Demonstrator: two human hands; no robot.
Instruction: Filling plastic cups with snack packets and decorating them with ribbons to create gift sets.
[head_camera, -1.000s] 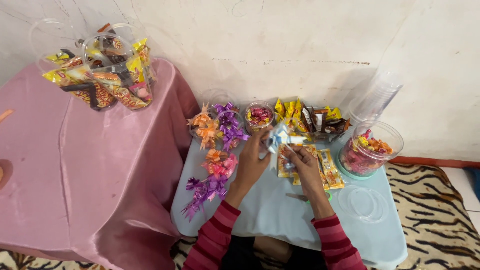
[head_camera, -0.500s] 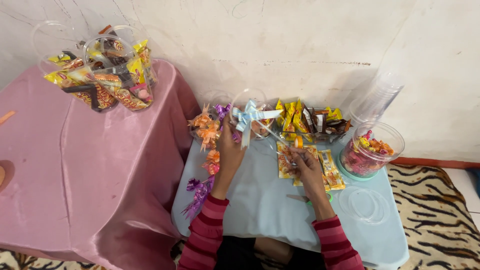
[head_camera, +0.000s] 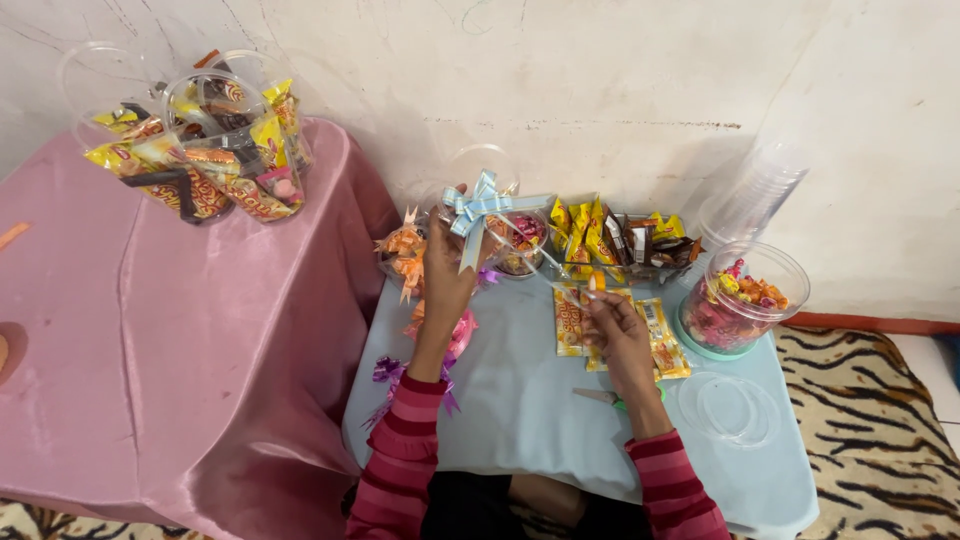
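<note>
Two hands up now, both on one ribbon. My left hand (head_camera: 447, 268) has lifted off the counter (head_camera: 520, 430) and is closed around the pale blue pull-bow (head_camera: 476, 203), holding it upright just in front of the candy cups at the wall; a second ago that hand was lower, down by the orange and purple bows, with nothing blue showing. The bow's loops have sprung open since then. My right hand (head_camera: 615, 330) is pinched shut on the ribbon tail (head_camera: 548, 268), which runs taut from the bow down to my fingertips. So the bow looks gathered, or close to it.

Outward: snack packets (head_camera: 572, 322) lie flat under my right hand, scissors (head_camera: 605, 397) by that wrist. Orange bows (head_camera: 404, 252) sit left of the blue one, purple bows (head_camera: 392, 373) at the counter's near-left edge. Round candy tub (head_camera: 742, 297) to the right, its lid (head_camera: 728, 407) flat beside it. Filled cups (head_camera: 205, 150) stand on the pink table (head_camera: 160, 340).
</note>
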